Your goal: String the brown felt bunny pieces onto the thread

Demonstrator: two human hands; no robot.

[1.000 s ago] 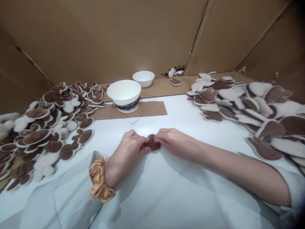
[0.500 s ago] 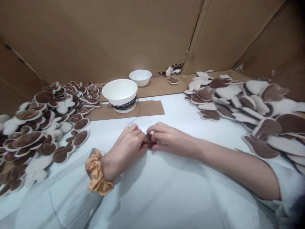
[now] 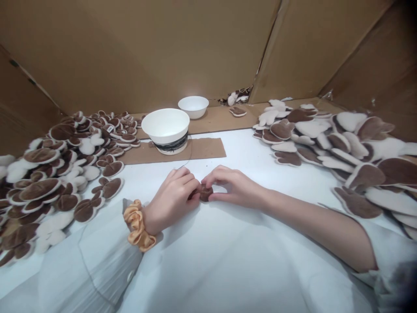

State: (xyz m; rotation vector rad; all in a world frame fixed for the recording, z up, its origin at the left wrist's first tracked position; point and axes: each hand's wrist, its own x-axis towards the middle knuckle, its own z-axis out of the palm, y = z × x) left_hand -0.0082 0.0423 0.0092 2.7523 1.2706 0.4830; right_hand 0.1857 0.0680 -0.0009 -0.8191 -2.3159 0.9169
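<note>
My left hand (image 3: pixel 174 195) and my right hand (image 3: pixel 230 187) meet at the middle of the white table (image 3: pixel 228 261). Both pinch one small brown plush piece (image 3: pixel 205 192) between their fingertips, low over the table top. The piece is bunched up and mostly hidden by the fingers. An orange scrunchie (image 3: pixel 138 226) sits on my left wrist.
A heap of brown and white plush pieces (image 3: pixel 58 174) fills the left side, and a heap of larger ones (image 3: pixel 342 143) fills the right. A white bowl (image 3: pixel 165 129) stands on a cardboard strip (image 3: pixel 205 148) with a smaller white bowl (image 3: pixel 193 106) behind. Cardboard walls (image 3: pixel 146 48) close the back.
The brown piece lay flatter and more exposed a second ago; now both hands have drawn closer and bunched it between the fingertips. The view shifted slightly.
</note>
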